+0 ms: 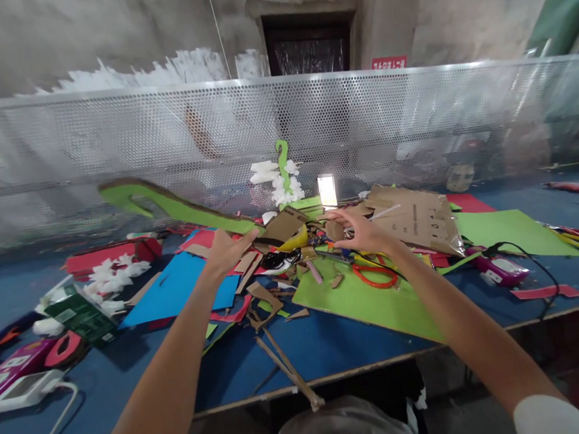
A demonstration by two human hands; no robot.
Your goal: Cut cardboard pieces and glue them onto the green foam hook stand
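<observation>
Grey cloth (339, 432): below the near edge of the blue surface (232, 377), with two bare forearms (157, 384) reaching past it.
Green hooked piece (182, 209): raised over the left side of the pile, hook pointing left, straight end toward the middle.
Left hand (230, 250): closed on that straight end, thumb lying along it.
Right hand (364, 232): fingers and thumb parted beside a small brown scrap (335, 230); whether they grip it, I can't tell.
Handling: looks like card, so probably light, fairly stiff, not slippery; the thin hook tip might crease, so the broad straight end seems the better hold.
Hooked pieces: two, counting another, the flowered hook (283, 157), upright on the far side.
Blue sheet (174, 288): one, left.
Orange ring (376, 277): one, right of middle.
Purple items (499, 268): two, one near left, one right.
White flowers (115, 276): too blurred to count.
</observation>
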